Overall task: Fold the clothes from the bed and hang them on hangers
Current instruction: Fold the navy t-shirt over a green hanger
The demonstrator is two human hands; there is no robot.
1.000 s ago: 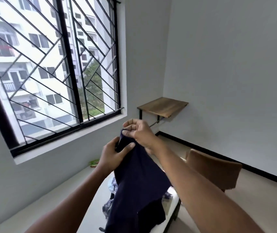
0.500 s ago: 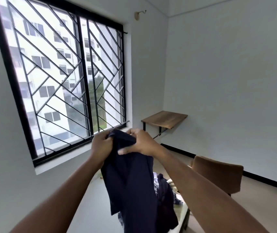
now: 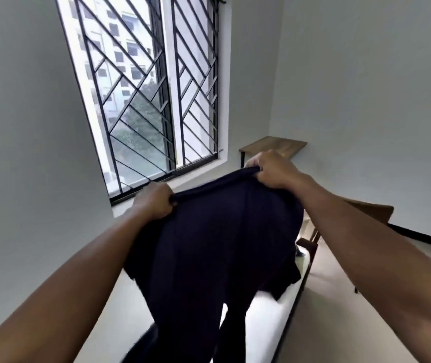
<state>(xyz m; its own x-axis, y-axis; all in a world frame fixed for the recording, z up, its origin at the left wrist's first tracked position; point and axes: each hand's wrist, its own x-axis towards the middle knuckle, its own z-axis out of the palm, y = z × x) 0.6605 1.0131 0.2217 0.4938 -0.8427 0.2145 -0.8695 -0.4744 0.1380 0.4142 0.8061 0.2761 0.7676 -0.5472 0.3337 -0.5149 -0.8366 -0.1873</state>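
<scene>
I hold a dark navy garment up in the air over the bed. My left hand grips its top edge at the left corner. My right hand grips the same edge further right and higher. The top edge is stretched between both hands, and the cloth hangs down in two long parts towards the white mattress. The garment hides most of the bed and whatever lies on it. No hanger is in view.
A barred window fills the wall ahead on the left. A small wooden wall shelf sits in the corner behind my right hand. A brown chair stands right of the bed, on a pale floor.
My hands have moved apart along the garment's top edge, spreading it wide. The garment is lifted higher and the view has tilted and moved closer to the window.
</scene>
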